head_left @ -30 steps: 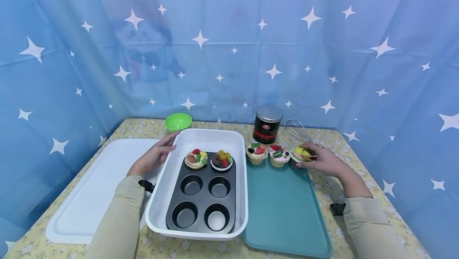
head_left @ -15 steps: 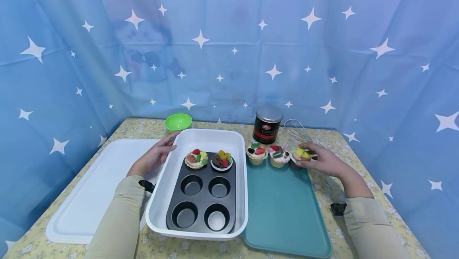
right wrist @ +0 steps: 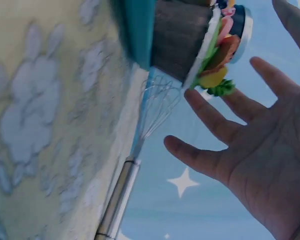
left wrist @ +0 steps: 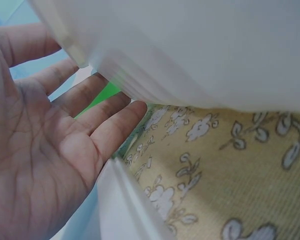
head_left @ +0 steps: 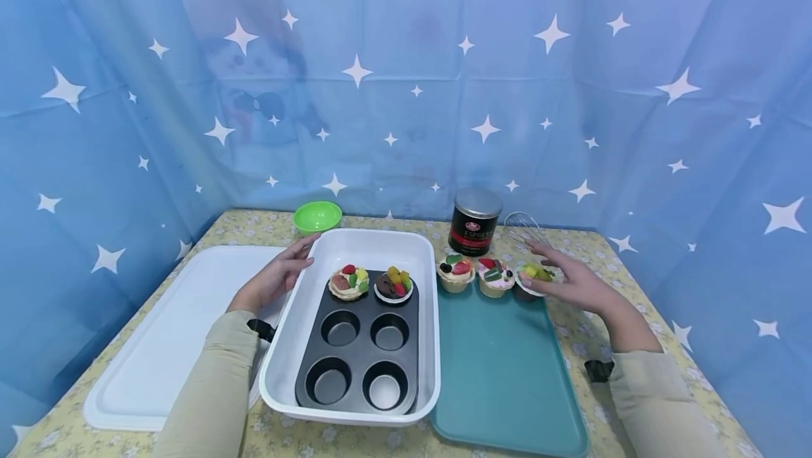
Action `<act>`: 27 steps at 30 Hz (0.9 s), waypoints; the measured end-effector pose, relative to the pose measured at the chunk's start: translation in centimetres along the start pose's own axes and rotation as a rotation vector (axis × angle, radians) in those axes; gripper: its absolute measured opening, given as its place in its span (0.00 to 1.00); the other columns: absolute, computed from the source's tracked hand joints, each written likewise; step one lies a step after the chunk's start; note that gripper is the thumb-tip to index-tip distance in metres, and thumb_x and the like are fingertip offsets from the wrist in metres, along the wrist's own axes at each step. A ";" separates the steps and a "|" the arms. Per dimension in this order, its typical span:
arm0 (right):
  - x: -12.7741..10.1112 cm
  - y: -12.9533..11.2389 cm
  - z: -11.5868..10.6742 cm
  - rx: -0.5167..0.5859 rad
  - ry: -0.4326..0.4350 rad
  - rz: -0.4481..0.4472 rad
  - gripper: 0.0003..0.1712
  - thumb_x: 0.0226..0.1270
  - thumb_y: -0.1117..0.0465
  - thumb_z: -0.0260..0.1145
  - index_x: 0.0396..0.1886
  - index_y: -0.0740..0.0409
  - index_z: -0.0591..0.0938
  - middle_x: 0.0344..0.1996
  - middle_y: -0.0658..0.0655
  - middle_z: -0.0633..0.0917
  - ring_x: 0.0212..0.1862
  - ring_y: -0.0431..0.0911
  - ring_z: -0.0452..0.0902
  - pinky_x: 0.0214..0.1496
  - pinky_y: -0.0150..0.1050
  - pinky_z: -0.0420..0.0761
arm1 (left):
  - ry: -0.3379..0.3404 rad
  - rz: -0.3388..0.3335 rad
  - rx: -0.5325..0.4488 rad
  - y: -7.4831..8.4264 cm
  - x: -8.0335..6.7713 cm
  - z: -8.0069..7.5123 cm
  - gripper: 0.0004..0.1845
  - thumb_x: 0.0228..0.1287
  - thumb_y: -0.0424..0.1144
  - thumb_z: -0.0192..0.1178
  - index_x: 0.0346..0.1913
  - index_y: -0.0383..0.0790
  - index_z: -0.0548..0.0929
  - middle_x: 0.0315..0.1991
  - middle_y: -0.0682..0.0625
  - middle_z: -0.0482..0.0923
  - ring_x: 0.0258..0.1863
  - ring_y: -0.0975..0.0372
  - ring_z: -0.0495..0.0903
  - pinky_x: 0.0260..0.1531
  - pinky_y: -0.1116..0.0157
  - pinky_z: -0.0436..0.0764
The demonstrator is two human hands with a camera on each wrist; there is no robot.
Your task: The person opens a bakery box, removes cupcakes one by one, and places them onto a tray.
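Observation:
My left hand rests against the left rim of a deep white pan, fingers extended along its outer wall in the left wrist view. A dark muffin tin lies inside it, with two decorated cupcakes in its far cups. On the far edge of the teal tray stand three more cupcakes in a row. Around the rightmost, a fruit-topped cupcake in a brown cup, my right hand is spread, holding nothing; one fingertip is right at its rim in the right wrist view.
Behind the cupcakes stand a black espresso can and a wire whisk. A green bowl sits behind the pan. To the left lies a flat white tray. A blue curtain hangs along the table's back.
The fingers of my right hand have loosened and spread away from the rightmost cupcake, which stays on the teal tray. My left hand has kept its place on the pan.

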State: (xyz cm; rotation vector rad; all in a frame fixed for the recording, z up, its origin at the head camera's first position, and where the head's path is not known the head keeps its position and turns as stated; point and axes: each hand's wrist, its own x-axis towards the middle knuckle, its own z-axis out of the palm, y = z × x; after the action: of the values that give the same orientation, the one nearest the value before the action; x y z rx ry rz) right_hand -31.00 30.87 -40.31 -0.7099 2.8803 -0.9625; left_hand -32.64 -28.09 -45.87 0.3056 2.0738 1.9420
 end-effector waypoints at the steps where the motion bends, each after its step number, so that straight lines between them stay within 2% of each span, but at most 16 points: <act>1: -0.1 -0.2 -0.1 -0.006 0.006 -0.005 0.46 0.71 0.43 0.66 0.81 0.37 0.54 0.79 0.62 0.55 0.71 0.69 0.60 0.60 0.75 0.66 | 0.003 0.000 0.003 0.0 0.1 0.1 0.34 0.77 0.40 0.50 0.81 0.59 0.53 0.82 0.51 0.43 0.78 0.51 0.51 0.71 0.52 0.63; 4: -0.2 -1.2 -0.3 -0.015 0.027 -0.034 0.44 0.71 0.44 0.66 0.80 0.45 0.58 0.77 0.63 0.60 0.72 0.68 0.59 0.61 0.75 0.65 | 0.005 0.003 0.006 -0.1 0.1 0.2 0.33 0.78 0.40 0.49 0.80 0.59 0.54 0.82 0.52 0.41 0.79 0.51 0.49 0.73 0.48 0.58; 7: 0.1 -2.6 -0.5 -0.002 0.042 -0.088 0.41 0.72 0.48 0.67 0.78 0.52 0.63 0.74 0.64 0.65 0.72 0.67 0.60 0.65 0.71 0.64 | 0.011 -0.003 -0.004 -0.1 0.1 0.4 0.33 0.78 0.39 0.49 0.80 0.60 0.55 0.82 0.53 0.40 0.78 0.50 0.51 0.73 0.46 0.57; 10: 0.8 -4.4 -0.8 0.009 0.035 -0.145 0.37 0.72 0.51 0.67 0.76 0.55 0.66 0.72 0.63 0.68 0.72 0.66 0.62 0.69 0.64 0.65 | 0.015 -0.011 -0.005 -0.1 0.0 0.3 0.33 0.78 0.39 0.49 0.80 0.60 0.54 0.82 0.53 0.41 0.78 0.50 0.51 0.73 0.46 0.57; 14: 2.1 -7.1 -0.7 -0.034 0.005 -0.213 0.34 0.73 0.50 0.66 0.73 0.55 0.70 0.69 0.62 0.73 0.69 0.63 0.67 0.68 0.59 0.70 | 0.016 -0.017 -0.005 -0.1 -0.1 0.2 0.33 0.78 0.39 0.49 0.81 0.59 0.53 0.82 0.52 0.42 0.78 0.49 0.51 0.73 0.45 0.58; 19: 3.8 -10.8 0.3 -0.080 -0.066 -0.255 0.31 0.73 0.49 0.66 0.71 0.52 0.74 0.65 0.59 0.78 0.65 0.58 0.74 0.64 0.57 0.76 | 0.011 -0.015 -0.010 0.0 -0.2 0.2 0.34 0.78 0.39 0.49 0.81 0.59 0.53 0.82 0.51 0.42 0.78 0.50 0.50 0.73 0.46 0.57; 23: 5.5 -13.5 1.8 -0.074 -0.150 -0.272 0.32 0.72 0.47 0.66 0.71 0.53 0.74 0.66 0.56 0.78 0.65 0.55 0.75 0.61 0.56 0.78 | 0.010 -0.008 -0.009 0.1 -0.2 0.2 0.34 0.78 0.38 0.49 0.81 0.59 0.53 0.81 0.50 0.43 0.78 0.50 0.50 0.73 0.46 0.58; 27: 7.2 -15.1 3.8 -0.075 -0.221 -0.368 0.32 0.72 0.46 0.66 0.70 0.57 0.75 0.65 0.57 0.78 0.65 0.54 0.75 0.59 0.53 0.80 | 0.004 -0.003 -0.007 0.1 -0.3 0.2 0.33 0.78 0.38 0.48 0.81 0.59 0.53 0.81 0.50 0.46 0.77 0.49 0.55 0.70 0.51 0.65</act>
State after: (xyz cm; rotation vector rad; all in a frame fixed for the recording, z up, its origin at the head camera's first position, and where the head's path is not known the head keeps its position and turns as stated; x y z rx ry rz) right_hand -30.61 14.97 -33.78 -1.2965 2.6541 -0.7448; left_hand -32.33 -27.98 -45.76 0.2978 2.0686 1.9492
